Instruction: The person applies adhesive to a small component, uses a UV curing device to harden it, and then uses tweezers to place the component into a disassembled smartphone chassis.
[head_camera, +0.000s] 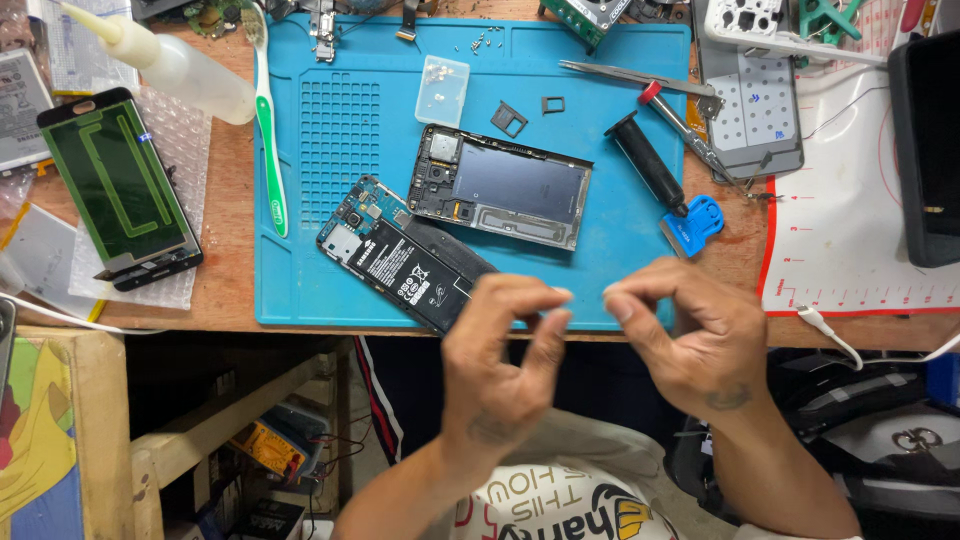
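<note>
Hovering at the near edge of the table (230, 280), left hand (500, 360) and right hand (690, 340) face each other, fingers (545, 330) curled, thumb and forefinger tips pinched close on both — whatever sits between them too small to make out, so grip cannot be told. Partly hidden behind the left hand: an opened phone (400, 255), back removed, black battery and blue-green board exposed, lying tilted on the blue mat (330, 130). Just beyond, a second phone frame (500, 187), dark grey with a bare metal plate, lying flat, fully visible. Further still, a small clear plastic box (441, 90) and two small dark trays (509, 119). To the right, a black-handled screwdriver (647, 160), a blue pry tool (692, 225) and one pair of tweezers (630, 75). Off the mat at left, a green-backed screen panel (118, 185) on bubble wrap, one green toothbrush (266, 120), one squeeze bottle (170, 60) — its tip cut off by the frame edge.
</note>
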